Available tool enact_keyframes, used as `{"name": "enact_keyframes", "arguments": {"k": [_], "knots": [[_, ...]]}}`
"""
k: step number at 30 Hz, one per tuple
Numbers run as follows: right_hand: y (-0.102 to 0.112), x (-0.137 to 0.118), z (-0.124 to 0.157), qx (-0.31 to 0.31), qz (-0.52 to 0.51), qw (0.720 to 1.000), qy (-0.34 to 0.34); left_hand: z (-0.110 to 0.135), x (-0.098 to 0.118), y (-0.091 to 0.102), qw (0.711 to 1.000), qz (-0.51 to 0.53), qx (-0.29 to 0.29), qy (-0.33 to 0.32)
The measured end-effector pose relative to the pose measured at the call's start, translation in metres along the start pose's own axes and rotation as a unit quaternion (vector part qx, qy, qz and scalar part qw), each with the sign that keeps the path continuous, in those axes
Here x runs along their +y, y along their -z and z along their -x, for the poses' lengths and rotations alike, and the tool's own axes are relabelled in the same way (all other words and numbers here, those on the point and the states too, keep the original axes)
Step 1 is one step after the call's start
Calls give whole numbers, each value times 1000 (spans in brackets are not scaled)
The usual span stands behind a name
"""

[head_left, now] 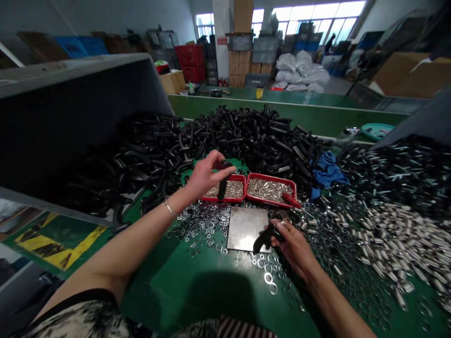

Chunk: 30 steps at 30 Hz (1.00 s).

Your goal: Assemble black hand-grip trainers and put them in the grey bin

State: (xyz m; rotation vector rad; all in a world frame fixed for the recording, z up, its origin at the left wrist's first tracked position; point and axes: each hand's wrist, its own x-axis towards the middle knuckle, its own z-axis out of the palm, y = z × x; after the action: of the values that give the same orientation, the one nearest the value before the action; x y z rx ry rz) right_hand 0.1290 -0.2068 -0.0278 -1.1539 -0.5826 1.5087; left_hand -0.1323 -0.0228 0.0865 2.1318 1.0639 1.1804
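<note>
Above the left red tray (230, 200), the left hand (206, 174) pinches a black tube (222, 185) by its top end, grip closed with thumb and fingertips. The tube's long axis hangs nearly upright, its lower end over the tray. Nearer and to the right, the right hand (294, 244) is closed around a second black piece (262, 240) at the near right corner of the steel plate (246, 227), palm down, low over the green surface (197, 281).
</note>
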Motion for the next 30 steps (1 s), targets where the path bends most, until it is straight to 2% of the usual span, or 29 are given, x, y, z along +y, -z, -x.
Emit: {"name": "enact_keyframes", "arguments": {"k": [1,2,3,5,7,8,10,12,14,15,17,18,20,22,23,26,30], "knots": [[-1,1,3,-15,-10,1000,-25,19,16,-9,994,98,-16,42],[-3,3,6,-25,-16,999,-44,39,30,-21,974,200,-51,93],[-4,4,10,-33,-18,998,-55,61,42,-34,939,295,-99,145],[-7,5,19,-44,-6,997,-58,107,60,-62,845,442,-173,246],[-8,6,27,-52,19,997,-50,147,70,-87,750,537,-204,329],[-8,6,30,-51,33,997,-46,163,73,-96,712,564,-213,359],[-5,7,33,-33,66,997,-34,181,73,-106,674,592,-163,411],[-2,9,33,-5,101,995,-17,180,66,-105,661,598,-60,450],[-2,10,31,5,135,991,5,169,57,-97,658,593,15,464],[-4,10,29,2,155,988,14,163,53,-93,662,590,17,462],[-9,11,26,-3,214,976,45,155,46,-87,684,578,-27,445],[-12,11,24,-2,253,965,70,154,44,-86,704,560,-58,432],[-18,10,22,1,339,931,133,158,42,-90,759,496,-106,408],[-25,9,21,-10,410,895,175,164,42,-98,811,413,-124,395],[-27,7,22,-20,436,881,183,166,42,-101,827,379,-128,395],[-33,3,24,-43,489,848,201,166,44,-107,853,311,-121,401],[-37,-2,26,-37,537,812,227,161,46,-107,876,256,-119,391]]}}
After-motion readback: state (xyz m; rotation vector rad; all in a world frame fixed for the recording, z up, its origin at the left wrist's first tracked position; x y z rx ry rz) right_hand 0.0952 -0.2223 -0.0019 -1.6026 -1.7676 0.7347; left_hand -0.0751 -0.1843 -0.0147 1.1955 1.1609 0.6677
